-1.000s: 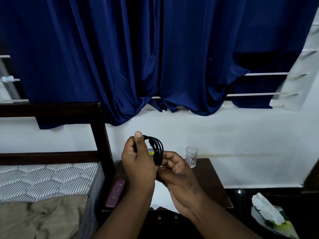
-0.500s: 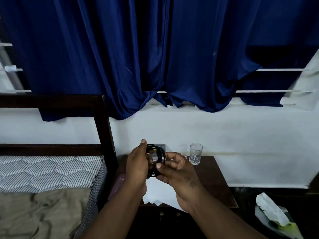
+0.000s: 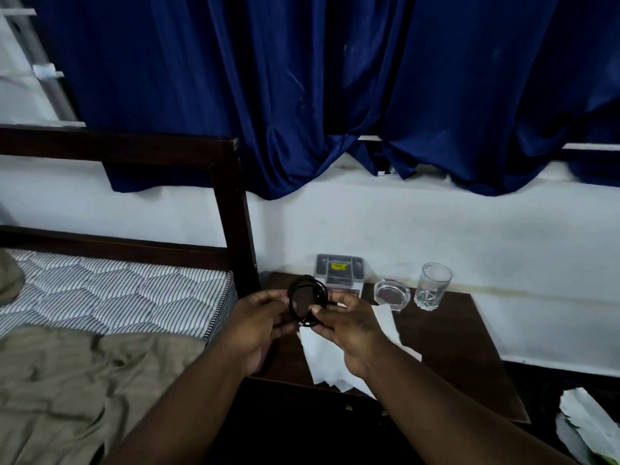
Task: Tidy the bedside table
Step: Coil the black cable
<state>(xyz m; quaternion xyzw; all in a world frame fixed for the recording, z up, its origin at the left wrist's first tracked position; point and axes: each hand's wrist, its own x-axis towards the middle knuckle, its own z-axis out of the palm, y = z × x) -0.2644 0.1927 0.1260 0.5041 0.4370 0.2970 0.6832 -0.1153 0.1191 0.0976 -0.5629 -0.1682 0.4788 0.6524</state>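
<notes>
A coiled black cable (image 3: 306,301) hangs just above the dark wooden bedside table (image 3: 449,350). My left hand (image 3: 258,325) grips the coil's left side and my right hand (image 3: 349,325) pinches its right side. Under my hands lies white paper (image 3: 385,322). At the table's back stand a small clear box with a yellow label (image 3: 339,270), a glass ashtray (image 3: 392,294) and an upright drinking glass (image 3: 431,286).
A bed with a striped mattress (image 3: 117,290) and an olive sheet (image 3: 84,380) lies to the left, behind a dark bedpost (image 3: 235,213). Blue curtains (image 3: 302,88) hang above. Crumpled white paper (image 3: 590,421) sits on the floor at the right.
Both hands have lowered the coiled cable toward the table top. The camera has tilted down and shifted, bringing the box and the ashtray into view.
</notes>
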